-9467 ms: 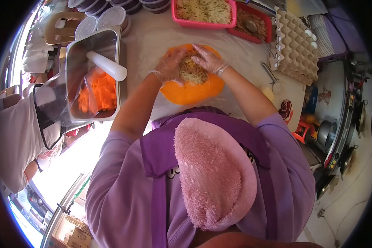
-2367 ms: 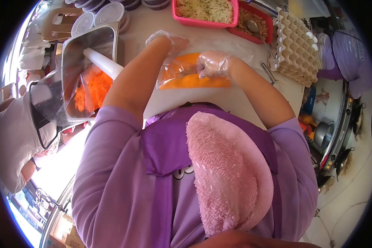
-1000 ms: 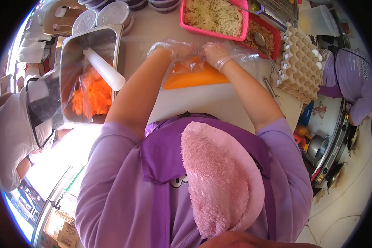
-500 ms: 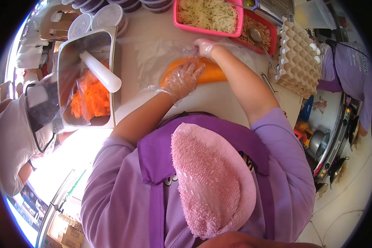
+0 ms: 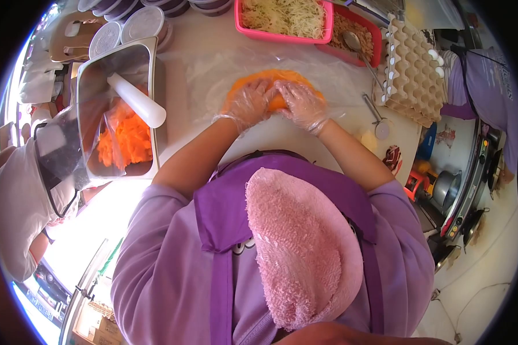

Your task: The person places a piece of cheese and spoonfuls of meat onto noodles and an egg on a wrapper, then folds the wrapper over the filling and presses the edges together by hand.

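Flat orange dough [image 5: 276, 76] lies on clear plastic sheeting [image 5: 204, 86] on the white table. Both of my hands wear thin clear gloves. My left hand [image 5: 250, 105] rests on the left part of the dough, fingers spread and pointing up and inward. On its right part lies my right hand [image 5: 301, 103], also with fingers apart, its fingertips close to those of my left hand. Neither hand grips anything. Some of the dough's near edge is hidden under the hands.
At the left stands a metal tray [image 5: 158, 109] with orange mash [image 5: 124, 138] and a white cylinder [image 5: 137, 100]. Pink [image 5: 282, 38] and red [image 5: 376, 49] food tubs, egg trays [image 5: 411, 75] and lidded tubs [image 5: 147, 23] line the back. People [image 5: 492, 98] stand at both sides.
My right hand has come down from the sheet's far side onto the dough beside my left hand. The view has shifted slightly, and the metal tool at the right now shows fully.
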### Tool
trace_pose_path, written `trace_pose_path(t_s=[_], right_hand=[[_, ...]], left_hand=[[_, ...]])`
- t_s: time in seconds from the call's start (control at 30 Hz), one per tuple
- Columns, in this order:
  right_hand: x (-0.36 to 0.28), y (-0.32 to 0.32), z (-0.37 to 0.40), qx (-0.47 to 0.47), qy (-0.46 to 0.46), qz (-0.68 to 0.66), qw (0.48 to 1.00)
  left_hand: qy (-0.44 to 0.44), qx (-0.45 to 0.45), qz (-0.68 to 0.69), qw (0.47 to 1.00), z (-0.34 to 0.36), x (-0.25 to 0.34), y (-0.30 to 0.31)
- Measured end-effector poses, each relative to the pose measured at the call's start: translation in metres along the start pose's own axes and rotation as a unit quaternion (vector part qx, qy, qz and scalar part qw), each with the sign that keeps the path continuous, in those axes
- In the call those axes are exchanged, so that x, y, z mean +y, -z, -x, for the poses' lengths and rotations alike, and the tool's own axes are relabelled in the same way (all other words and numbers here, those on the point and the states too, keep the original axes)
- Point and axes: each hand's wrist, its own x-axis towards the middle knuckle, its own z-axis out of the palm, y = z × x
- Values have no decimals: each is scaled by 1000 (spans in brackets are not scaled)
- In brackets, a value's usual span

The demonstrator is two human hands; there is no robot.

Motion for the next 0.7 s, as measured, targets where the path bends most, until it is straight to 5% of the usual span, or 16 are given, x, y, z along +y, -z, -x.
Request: trace_pose_path(t_s=[0.33,0.4,0.7], right_hand=[[-29,-22,24,26,-24,36,999],[-31,-26,25,56,-11,30,998],[-23,-41,27,62,9,-30,998]], left_hand=[[-20,-42,10,999,23,10,7],[-13,52,62,997,26,12,-3],[-34,61,2,998,17,15,-19]])
